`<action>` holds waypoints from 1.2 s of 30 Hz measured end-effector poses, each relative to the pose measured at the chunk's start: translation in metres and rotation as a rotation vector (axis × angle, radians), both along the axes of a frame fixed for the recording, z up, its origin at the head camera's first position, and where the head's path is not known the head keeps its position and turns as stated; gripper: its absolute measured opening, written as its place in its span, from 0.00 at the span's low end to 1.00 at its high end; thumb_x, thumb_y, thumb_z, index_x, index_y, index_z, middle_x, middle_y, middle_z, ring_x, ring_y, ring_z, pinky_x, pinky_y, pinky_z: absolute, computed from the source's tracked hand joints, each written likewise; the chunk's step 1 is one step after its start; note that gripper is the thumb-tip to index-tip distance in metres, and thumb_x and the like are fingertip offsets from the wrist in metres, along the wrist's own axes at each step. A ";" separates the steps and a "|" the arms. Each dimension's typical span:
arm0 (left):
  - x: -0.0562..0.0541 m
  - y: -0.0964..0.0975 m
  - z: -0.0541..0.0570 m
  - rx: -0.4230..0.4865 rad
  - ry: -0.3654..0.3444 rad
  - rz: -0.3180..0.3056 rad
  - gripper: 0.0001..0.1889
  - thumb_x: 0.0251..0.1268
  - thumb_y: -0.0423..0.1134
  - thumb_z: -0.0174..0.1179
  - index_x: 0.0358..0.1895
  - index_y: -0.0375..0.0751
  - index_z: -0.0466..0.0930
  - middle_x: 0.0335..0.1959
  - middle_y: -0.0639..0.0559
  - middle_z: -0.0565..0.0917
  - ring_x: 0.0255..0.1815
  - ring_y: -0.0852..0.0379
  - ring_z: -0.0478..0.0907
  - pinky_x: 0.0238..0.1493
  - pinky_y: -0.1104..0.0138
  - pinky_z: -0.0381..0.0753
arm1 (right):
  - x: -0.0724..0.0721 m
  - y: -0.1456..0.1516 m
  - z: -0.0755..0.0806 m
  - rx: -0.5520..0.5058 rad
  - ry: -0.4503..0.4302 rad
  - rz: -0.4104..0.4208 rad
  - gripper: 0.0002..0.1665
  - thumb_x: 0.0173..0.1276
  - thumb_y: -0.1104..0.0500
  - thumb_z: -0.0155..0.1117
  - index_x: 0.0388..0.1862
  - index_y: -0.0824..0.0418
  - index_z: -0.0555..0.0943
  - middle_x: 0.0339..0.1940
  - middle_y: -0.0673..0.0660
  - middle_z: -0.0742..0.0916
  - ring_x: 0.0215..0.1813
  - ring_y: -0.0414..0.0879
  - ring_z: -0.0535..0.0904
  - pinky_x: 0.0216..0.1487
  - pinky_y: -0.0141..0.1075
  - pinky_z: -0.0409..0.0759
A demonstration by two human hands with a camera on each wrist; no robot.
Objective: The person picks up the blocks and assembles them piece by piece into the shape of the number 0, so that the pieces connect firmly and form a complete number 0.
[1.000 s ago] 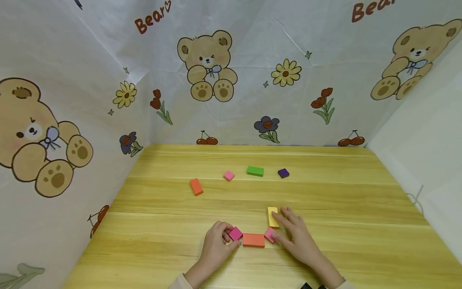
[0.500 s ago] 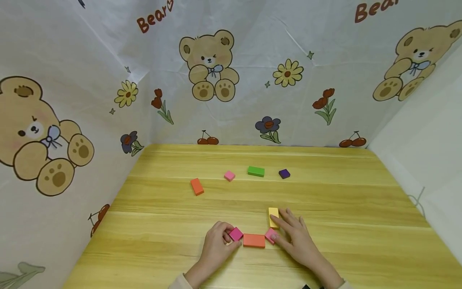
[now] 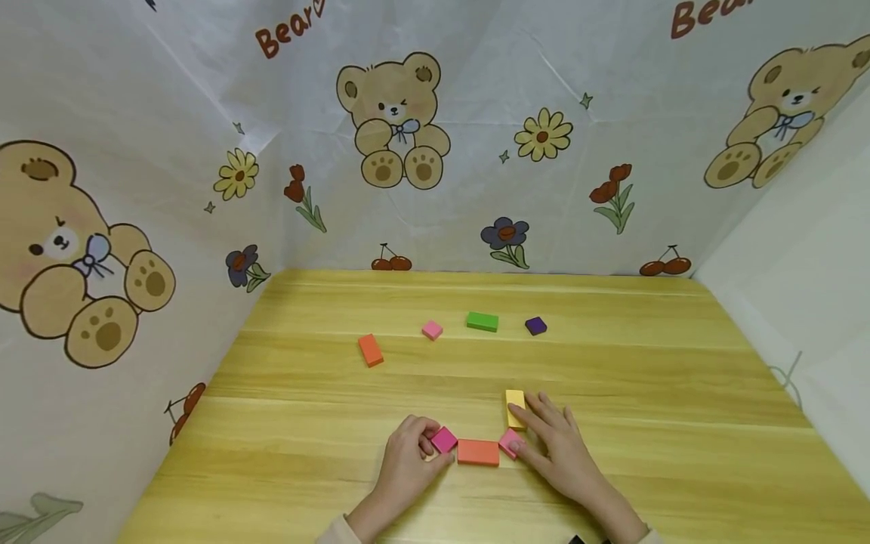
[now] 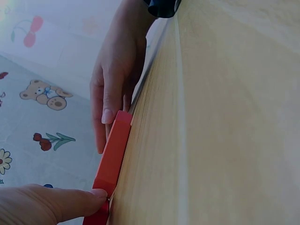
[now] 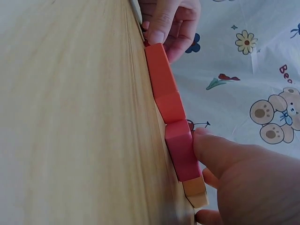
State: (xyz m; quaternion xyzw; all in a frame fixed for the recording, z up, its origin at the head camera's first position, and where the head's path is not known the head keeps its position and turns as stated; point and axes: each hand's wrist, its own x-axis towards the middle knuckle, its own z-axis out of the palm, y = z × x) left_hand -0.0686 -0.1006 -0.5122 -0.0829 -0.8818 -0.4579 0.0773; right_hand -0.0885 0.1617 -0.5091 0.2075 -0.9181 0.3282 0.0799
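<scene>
In the head view a row of flat toy blocks lies before me. My left hand [image 3: 408, 457] pinches a magenta block [image 3: 445, 440] between thumb and curled fingers; a beige piece shows partly under those fingers. Against it lies a red-orange rectangular block [image 3: 478, 452], which touches a pink block [image 3: 510, 443] at its right end. My right hand [image 3: 560, 449] rests with its thumb on the pink block. Its fairly straight fingers touch a yellow block [image 3: 515, 409] standing lengthwise behind the pink one. The right wrist view shows the thumb [image 5: 206, 147] against the pink block's side.
Farther back on the wooden table [image 3: 326, 423] lie an orange block [image 3: 370, 350], a pink block [image 3: 432, 330], a green block [image 3: 482, 322] and a dark purple block [image 3: 535, 326]. A bear-print cloth [image 3: 462, 211] hangs behind and at the left.
</scene>
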 end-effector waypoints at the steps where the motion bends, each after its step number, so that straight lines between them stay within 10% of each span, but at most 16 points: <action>1: 0.000 0.000 0.000 0.001 0.000 -0.001 0.19 0.42 0.33 0.78 0.40 0.40 0.81 0.33 0.56 0.79 0.27 0.69 0.70 0.29 0.76 0.74 | 0.000 0.000 0.000 0.002 0.000 -0.001 0.31 0.64 0.50 0.69 0.66 0.54 0.77 0.70 0.68 0.73 0.73 0.71 0.60 0.64 0.76 0.49; 18: -0.013 -0.018 0.017 0.063 -0.001 -0.051 0.25 0.48 0.43 0.76 0.50 0.38 0.81 0.38 0.50 0.79 0.33 0.61 0.75 0.34 0.72 0.79 | 0.001 0.003 0.003 -0.005 0.001 -0.005 0.31 0.63 0.50 0.69 0.65 0.54 0.77 0.69 0.68 0.73 0.73 0.71 0.60 0.64 0.76 0.48; 27: -0.058 -0.074 0.034 0.082 -0.016 0.204 0.26 0.55 0.39 0.72 0.58 0.36 0.78 0.52 0.39 0.76 0.53 0.42 0.73 0.50 0.50 0.78 | -0.001 0.001 0.001 -0.007 0.011 0.008 0.31 0.63 0.50 0.69 0.65 0.56 0.77 0.69 0.69 0.73 0.72 0.72 0.61 0.63 0.77 0.49; 36: -0.110 -0.123 0.025 0.131 -0.239 0.163 0.39 0.58 0.38 0.70 0.72 0.40 0.62 0.71 0.37 0.57 0.70 0.38 0.58 0.65 0.42 0.66 | 0.000 0.001 0.000 -0.014 0.005 0.003 0.31 0.63 0.50 0.69 0.65 0.55 0.77 0.69 0.69 0.73 0.73 0.71 0.61 0.63 0.77 0.48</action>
